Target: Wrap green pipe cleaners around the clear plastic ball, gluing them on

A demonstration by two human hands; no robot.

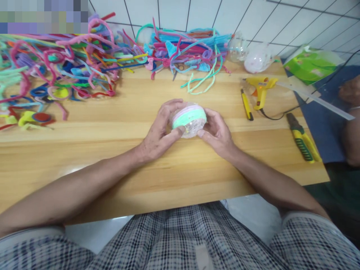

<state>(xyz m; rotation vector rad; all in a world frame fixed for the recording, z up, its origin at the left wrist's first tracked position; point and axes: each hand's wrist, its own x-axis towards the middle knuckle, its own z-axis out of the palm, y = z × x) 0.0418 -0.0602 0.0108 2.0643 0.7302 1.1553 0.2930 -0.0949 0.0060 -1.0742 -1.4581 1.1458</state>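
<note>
A clear plastic ball, wrapped in bands of mint-green and pale lilac pipe cleaner, is held between my two hands above the middle of the wooden table. My left hand curls round its left side, thumb on the lower front. On the right side, my right hand grips it with the thumb low and the fingers partly hidden behind. The lower part of the ball is bare and see-through.
Colourful pipe cleaners pile up at the back left. Small scissors, clear balls, a yellow utility knife, a yellow glue gun with its cord, and pliers lie farther right. Another person's arm shows at the right edge.
</note>
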